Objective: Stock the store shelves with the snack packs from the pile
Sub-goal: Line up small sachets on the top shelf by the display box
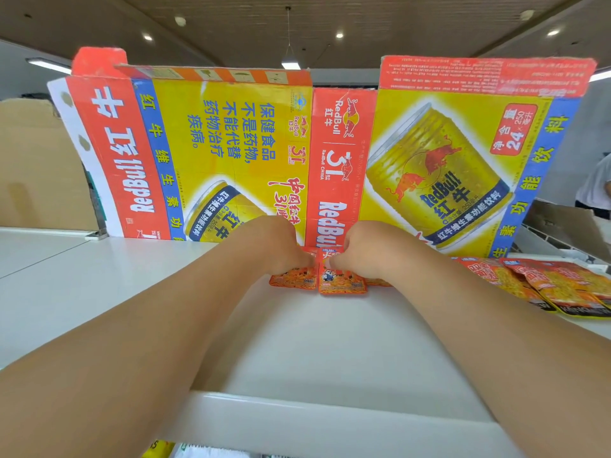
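Head cam looks along both bare forearms, which reach to the middle of the frame over a white shelf (pixel 297 342). The left hand (pixel 281 246) and right hand (pixel 367 249) meet over a short row of small orange snack packs (pixel 340 280) lying flat, right at the foot of the flattened Red Bull carton (pixel 231 143) standing across the back.

Fingers on both hands are bent down with the tips on the packs, about where the left pack (pixel 291 279) meets the middle one. Only the backs of the hands face the camera, so I honestly can't tell if they pinch the top edges or just press down. My guess is they're squaring the packs side by side, using the carton as a backstop so the row sits straight (that would explain both hands crowding one seam). A third pack peeks out under the right hand.

The pile (pixel 545 285) of bigger orange packs sits at the right edge of the frame, on the same surface and well apart from the row, so I'd say plenty is left to stock. Plain brown cardboard (pixel 33 160) stands at the left edge.
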`<state>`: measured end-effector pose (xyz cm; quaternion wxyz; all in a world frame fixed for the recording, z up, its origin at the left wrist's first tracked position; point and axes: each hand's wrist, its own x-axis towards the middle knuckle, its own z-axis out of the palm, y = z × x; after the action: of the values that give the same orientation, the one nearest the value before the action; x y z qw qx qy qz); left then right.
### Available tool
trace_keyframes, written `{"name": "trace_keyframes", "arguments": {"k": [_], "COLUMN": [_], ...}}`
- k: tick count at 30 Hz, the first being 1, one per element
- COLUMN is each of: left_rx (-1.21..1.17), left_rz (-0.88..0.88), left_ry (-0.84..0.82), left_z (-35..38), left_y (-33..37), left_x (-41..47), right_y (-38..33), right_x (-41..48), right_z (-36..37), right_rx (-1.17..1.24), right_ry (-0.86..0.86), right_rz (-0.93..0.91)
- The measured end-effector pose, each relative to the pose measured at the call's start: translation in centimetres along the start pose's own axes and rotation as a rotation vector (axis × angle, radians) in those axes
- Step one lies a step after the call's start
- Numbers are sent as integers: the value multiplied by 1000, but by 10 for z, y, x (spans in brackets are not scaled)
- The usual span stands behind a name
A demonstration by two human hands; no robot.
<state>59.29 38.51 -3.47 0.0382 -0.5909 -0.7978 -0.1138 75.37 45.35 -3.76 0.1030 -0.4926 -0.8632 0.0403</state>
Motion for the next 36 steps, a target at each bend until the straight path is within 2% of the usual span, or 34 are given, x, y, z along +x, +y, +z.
{"name": "trace_keyframes", "arguments": {"k": [14, 18, 22, 27, 30, 36], "left_rx": [-21, -24, -116, -216, -255, -156], "left_rz": [-2, 16, 104, 301, 330, 312], "left_ry": [3, 53, 136, 136, 176, 205], "left_z": [-6, -12, -13, -27, -30, -66], "left_y": [2, 3, 1, 5, 2, -26], "left_x": [-9, -10, -14, -35, -51, -86], "right_y": [4, 9, 9, 5, 2, -23], "right_x": [-2, -11, -21, -25, -32, -56], "right_z": [-5, -21, -31, -33, -38, -67], "right_rx": [31, 87, 140, 245, 290, 211], "right_ry": [16, 62, 108, 138, 142, 172], "right_rz": [-18, -18, -84, -185, -238, -337]}}
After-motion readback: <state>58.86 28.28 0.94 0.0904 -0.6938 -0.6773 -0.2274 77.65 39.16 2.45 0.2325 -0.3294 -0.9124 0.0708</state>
